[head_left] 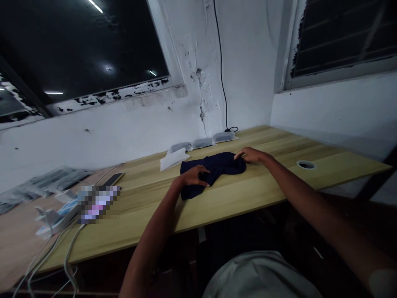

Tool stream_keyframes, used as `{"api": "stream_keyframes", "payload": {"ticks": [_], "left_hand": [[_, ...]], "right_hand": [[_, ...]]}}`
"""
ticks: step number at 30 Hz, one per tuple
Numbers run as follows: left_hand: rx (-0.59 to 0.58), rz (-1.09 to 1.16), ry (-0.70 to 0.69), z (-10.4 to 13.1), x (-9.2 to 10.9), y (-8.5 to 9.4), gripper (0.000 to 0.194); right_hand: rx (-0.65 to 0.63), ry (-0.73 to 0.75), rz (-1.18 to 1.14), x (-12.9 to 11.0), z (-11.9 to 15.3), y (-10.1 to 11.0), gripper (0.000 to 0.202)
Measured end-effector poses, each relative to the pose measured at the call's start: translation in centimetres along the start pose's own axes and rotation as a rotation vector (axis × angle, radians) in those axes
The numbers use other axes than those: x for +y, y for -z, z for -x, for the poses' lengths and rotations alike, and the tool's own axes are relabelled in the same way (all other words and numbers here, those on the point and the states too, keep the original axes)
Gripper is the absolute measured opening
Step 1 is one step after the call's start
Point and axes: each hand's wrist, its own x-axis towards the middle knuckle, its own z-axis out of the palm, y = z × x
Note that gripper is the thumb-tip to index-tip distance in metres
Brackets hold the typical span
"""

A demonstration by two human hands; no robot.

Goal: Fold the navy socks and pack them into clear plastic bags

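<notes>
A dark navy cloth [221,162] lies bunched on the wooden table [248,190], near its front edge. My left hand [194,175] rests on the left part of the cloth, thumb and fingers apart, with nothing held between them. At the cloth's right end is my right hand [248,155], its fingertips touching the fabric. Those fingers are bent close together, and whether they pinch the cloth is too small to tell.
Behind the cloth lie a white paper [174,159] and clear plastic packets [203,143] by the wall. Leftward are a phone [113,179], a power strip [57,219], cables and grey packets [52,182]. A round hole [307,165] pierces the table at right.
</notes>
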Motion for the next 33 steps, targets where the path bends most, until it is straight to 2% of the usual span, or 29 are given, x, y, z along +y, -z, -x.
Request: {"api": "stream_keyframes", "payload": {"ticks": [2, 4, 6, 9, 12, 14, 16, 18, 19, 23, 27, 30, 33], "left_hand": [[0.022, -0.114, -0.012, -0.4, 0.6, -0.6, 0.040], [0.094, -0.208, 0.005, -0.7, 1.2, -1.3, 0.025], [0.186, -0.187, 0.013, -1.0, 2.1, -1.8, 0.021], [0.227, 0.102, -0.037, -1.4, 3.5, -2.0, 0.031], [0.146, 0.385, -0.045, -1.2, 4.0, -1.2, 0.035], [0.058, 0.459, 0.028, -0.6, 3.3, -0.2, 0.036], [-0.091, 0.464, 0.132, 0.3, 2.0, 0.8, 0.038], [-0.231, 0.401, 0.232, 1.6, 0.6, 1.8, 0.042], [-0.259, 0.345, 0.270, 2.2, 0.0, 2.1, 0.046], [-0.206, 0.136, 0.348, 4.0, -1.5, 3.1, 0.071], [-0.242, 0.042, 0.349, 4.1, -2.5, 2.8, 0.091], [-0.242, 0.033, 0.340, 3.8, -3.6, 2.2, 0.094], [-0.135, 0.041, 0.337, 3.8, -4.7, 1.6, 0.086]], "right_hand": [[-0.078, 0.010, -0.023, 0.0, 0.4, 0.4, 0.058], [-0.144, 0.011, -0.044, 0.0, 0.6, 0.5, 0.063], [-0.174, 0.012, -0.038, -0.2, 0.6, 0.4, 0.068], [-0.173, 0.045, -0.018, -0.7, 0.4, -0.1, 0.074], [-0.196, 0.076, -0.036, -1.1, 0.2, -0.6, 0.072], [-0.227, 0.090, -0.049, -0.9, 0.1, -0.6, 0.062], [-0.264, 0.105, -0.050, -0.6, 0.0, -0.6, 0.050], [-0.288, 0.109, -0.043, -0.2, -0.1, -0.6, 0.042], [-0.294, 0.108, -0.037, 0.0, -0.2, -0.6, 0.041], [-0.241, 0.111, -0.020, 0.2, -0.1, -0.7, 0.038], [-0.209, 0.096, -0.010, 0.3, 0.0, -0.7, 0.053], [-0.174, 0.102, -0.022, 0.8, -0.2, -0.9, 0.040], [-0.079, 0.136, -0.018, 1.2, -0.5, -1.4, 0.026]]}}
